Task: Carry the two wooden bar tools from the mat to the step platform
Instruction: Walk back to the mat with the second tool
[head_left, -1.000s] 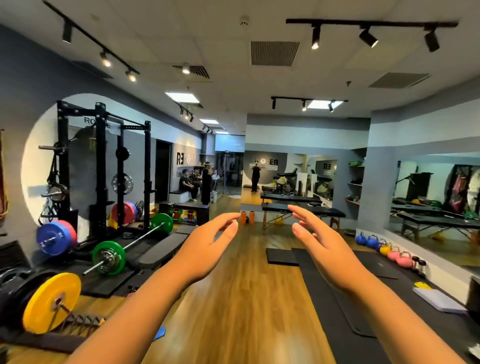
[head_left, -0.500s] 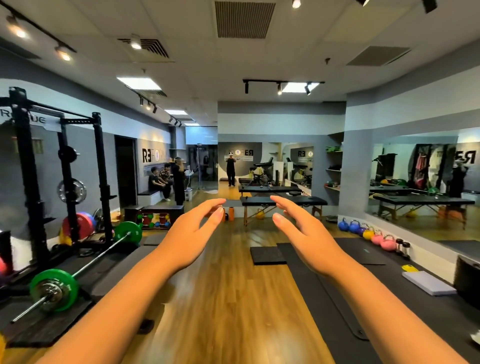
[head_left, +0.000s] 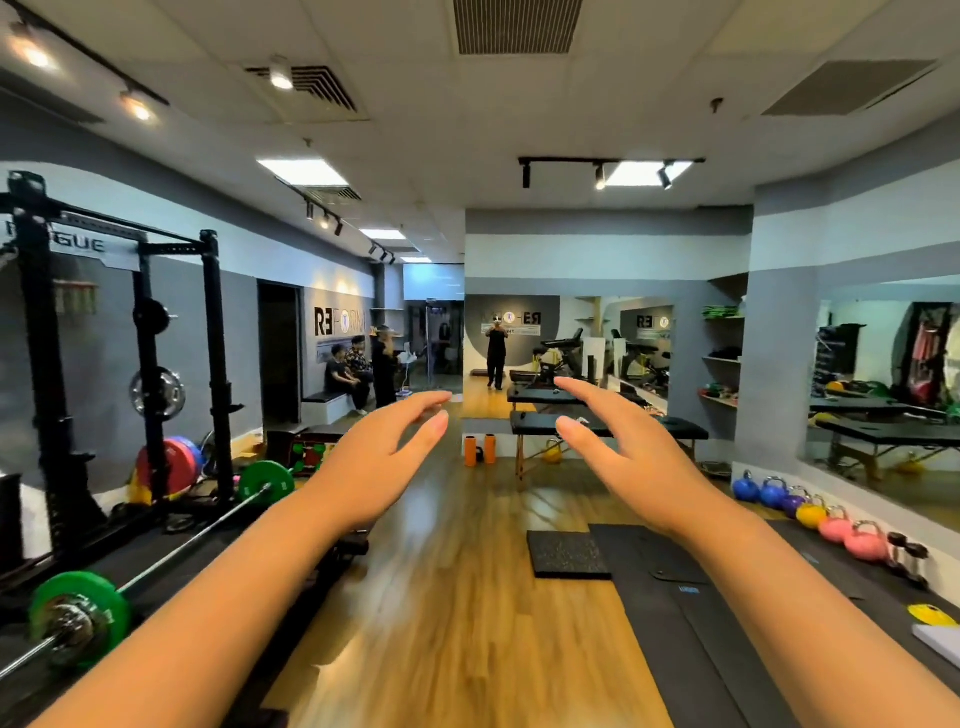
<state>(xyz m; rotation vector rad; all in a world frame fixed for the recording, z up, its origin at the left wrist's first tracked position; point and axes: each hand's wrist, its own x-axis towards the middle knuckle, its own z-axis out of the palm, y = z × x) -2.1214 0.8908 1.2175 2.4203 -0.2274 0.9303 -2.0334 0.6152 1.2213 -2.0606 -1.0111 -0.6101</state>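
My left hand and my right hand are stretched out in front of me at chest height, palms facing each other, fingers apart, holding nothing. Black floor mats lie on the wooden floor at the lower right. No wooden bar tools and no step platform show clearly in this view.
A black squat rack and a barbell with green plates stand on the left. Kettlebells line the mirrored right wall. Black treatment tables and orange rollers are ahead. People sit and stand at the far left; another person is seen in the far mirror.
The view has swung to the right and moved forward along the wooden floor; the yellow and blue plates have left the frame. Both hands stay raised and apart.
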